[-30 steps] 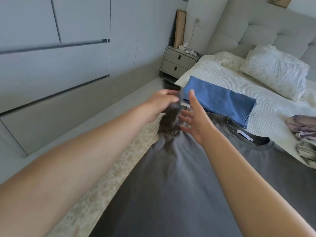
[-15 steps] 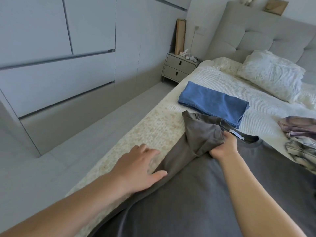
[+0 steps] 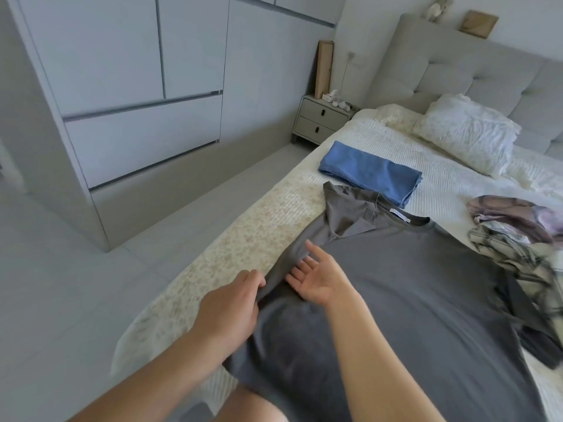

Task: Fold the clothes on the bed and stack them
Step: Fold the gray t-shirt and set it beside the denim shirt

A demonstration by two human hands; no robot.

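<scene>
1. forearms enter from the bottom edge, both reaching forward over the near part of the bed.
2. left hand lies palm down at the left side edge of the grey t-shirt; its fingertips pinch the shirt's hem-side edge, so this grip is clenched on the cloth.
3. right hand hovers just beside it, palm turned up and tilted, fingers spread, thumb pointing away; its grip is released and holds nothing, though the fingertips look to be brushing the fabric.
4. grey t-shirt is spread flat across the bed, collar away from the person, with its left sleeve already turned inward over the chest.
5. step in hand, as i judge it: folding the left side of the shirt lengthwise, with the sleeve tucked and the side panel still to come over.
6. next move likely calls for the right hand to take the same edge further up, then both hands to lift and carry the edge toward the shirt's middle, keeping it straight.
7. unfolded clothes lie bunched at the right, touching the shirt's far side.
8. folded blue garment sits beyond the collar, start of the stack, i think.
9. pillow rests near the headboard.
</scene>
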